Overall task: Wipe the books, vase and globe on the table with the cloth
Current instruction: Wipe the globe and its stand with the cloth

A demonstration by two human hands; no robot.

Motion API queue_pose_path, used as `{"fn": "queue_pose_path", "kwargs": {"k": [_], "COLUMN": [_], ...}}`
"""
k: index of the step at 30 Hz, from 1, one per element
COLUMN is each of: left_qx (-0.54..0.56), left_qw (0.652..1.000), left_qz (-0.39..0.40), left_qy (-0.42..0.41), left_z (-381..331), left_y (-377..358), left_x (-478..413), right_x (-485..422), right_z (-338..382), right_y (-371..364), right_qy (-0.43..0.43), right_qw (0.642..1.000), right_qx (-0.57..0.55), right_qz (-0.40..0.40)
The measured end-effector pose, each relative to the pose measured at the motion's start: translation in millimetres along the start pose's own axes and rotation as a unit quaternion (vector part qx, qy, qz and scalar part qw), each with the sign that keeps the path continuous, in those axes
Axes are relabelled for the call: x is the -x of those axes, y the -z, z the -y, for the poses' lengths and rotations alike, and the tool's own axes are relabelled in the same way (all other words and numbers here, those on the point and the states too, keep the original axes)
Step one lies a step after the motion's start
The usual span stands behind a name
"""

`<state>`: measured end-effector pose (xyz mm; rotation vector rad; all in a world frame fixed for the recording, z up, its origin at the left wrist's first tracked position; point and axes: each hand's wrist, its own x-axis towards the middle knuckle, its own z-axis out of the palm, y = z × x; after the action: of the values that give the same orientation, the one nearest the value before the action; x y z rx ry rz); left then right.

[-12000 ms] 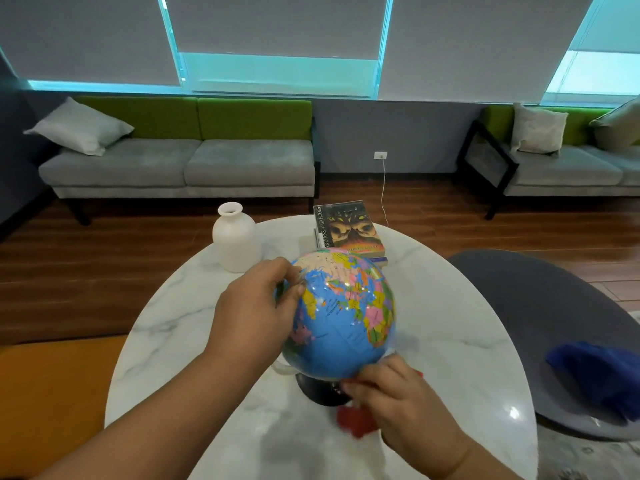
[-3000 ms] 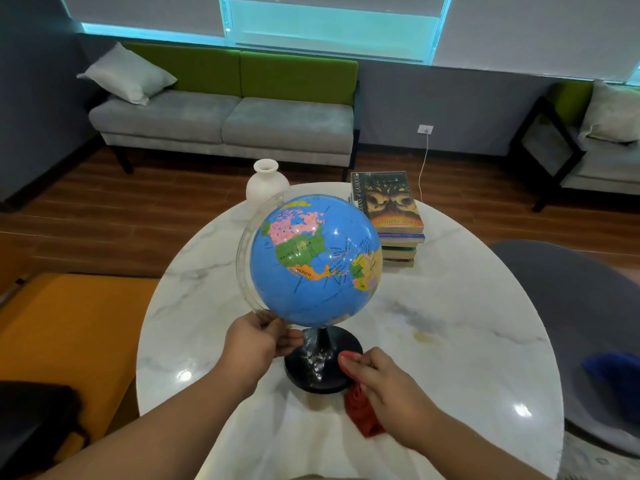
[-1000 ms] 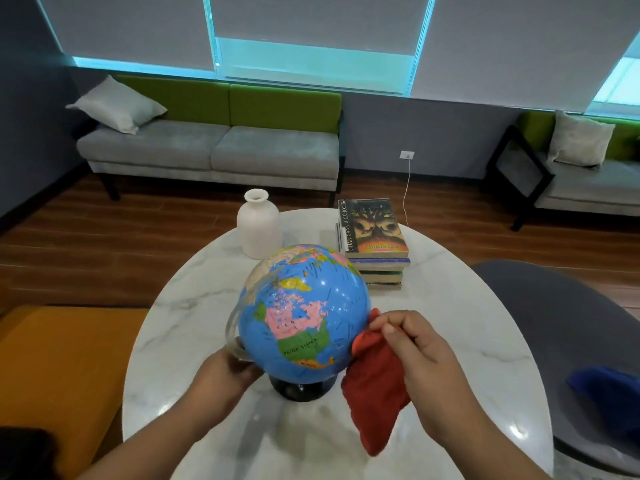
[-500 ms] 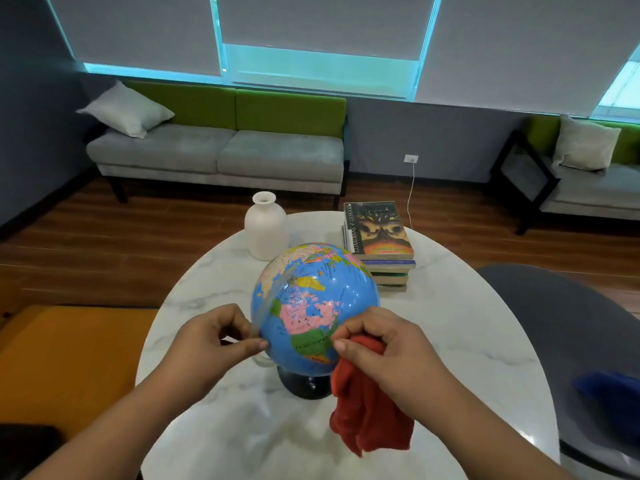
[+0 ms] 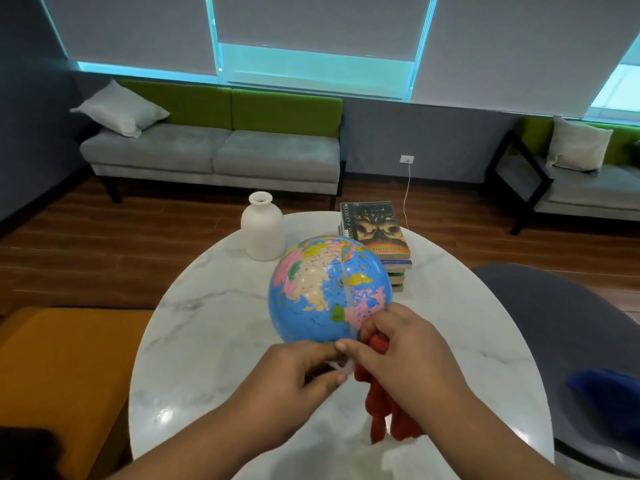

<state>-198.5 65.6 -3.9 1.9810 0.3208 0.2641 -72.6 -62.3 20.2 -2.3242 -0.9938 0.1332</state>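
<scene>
White vase [image 5: 263, 233] and books [image 5: 377, 233] behind globe [image 5: 322, 292]

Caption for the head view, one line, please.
Left hand pinches the globe by its clear arc while right hand holds the red cloth low against it; vase and books behind.

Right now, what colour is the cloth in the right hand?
Red cloth, clearest in the head view.

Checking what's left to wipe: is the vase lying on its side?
No, the vase stands upright on the table, behind the globe.
</scene>
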Motion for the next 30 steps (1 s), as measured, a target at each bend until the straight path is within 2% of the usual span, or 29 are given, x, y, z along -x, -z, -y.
{"fn": "queue_pose_path", "kwargs": {"k": [3, 6, 8, 11, 15, 21, 23, 26, 28, 30], "left_qx": [0.071, 0.008, -0.005, -0.007, 0.070, 0.156, 0.130, -0.016, -0.021, 0.029], "left_qw": [0.993, 0.991, 0.990, 0.980, 0.938, 0.890, 0.896, 0.943, 0.965, 0.968], "left_qz": [0.081, 0.125, 0.104, 0.033, -0.049, -0.071, -0.093, -0.120, -0.092, -0.045], "left_qy": [0.038, 0.051, 0.090, 0.195, 0.337, 0.422, 0.415, 0.311, 0.247, 0.247], "left_z": [9.2, 23.4, 37.0, 66.0, 98.1, 123.0, 126.4, 117.9, 106.5, 98.4], "left_y": [-6.6, -7.2, -5.0, 4.5, 20.7, 13.0, 7.1, 2.1, -0.7, -2.5], "left_x": [0.9, 2.9, 4.6, 4.8, 4.4, 5.7, 5.8, 2.2, -3.4, -10.2], "right_x": [2.0, -2.4, -11.8, -31.0, -49.1, -59.1, -60.2, -64.9, -70.4, -77.7], "right_z": [-7.1, -16.6, -23.7, -39.7, -54.4, -56.9, -54.4, -51.2, -50.2, -50.0], "right_y": [-2.4, -0.8, 3.5, 13.1, 30.1, 45.7, 47.5, 47.0, 46.1, 44.9], "right_qy": [0.010, 0.038, 0.058, 0.060, 0.068, 0.053, 0.057, 0.057, 0.049, 0.042], "right_qw": [1.000, 0.998, 0.997, 0.997, 0.997, 0.992, 0.989, 0.984, 0.983, 0.984], "right_qx": [0.018, 0.026, 0.021, 0.020, -0.023, -0.081, -0.092, -0.092, -0.096, -0.099], "right_qz": [-0.017, -0.034, -0.042, -0.038, -0.013, 0.075, 0.103, 0.139, 0.149, 0.145]}}
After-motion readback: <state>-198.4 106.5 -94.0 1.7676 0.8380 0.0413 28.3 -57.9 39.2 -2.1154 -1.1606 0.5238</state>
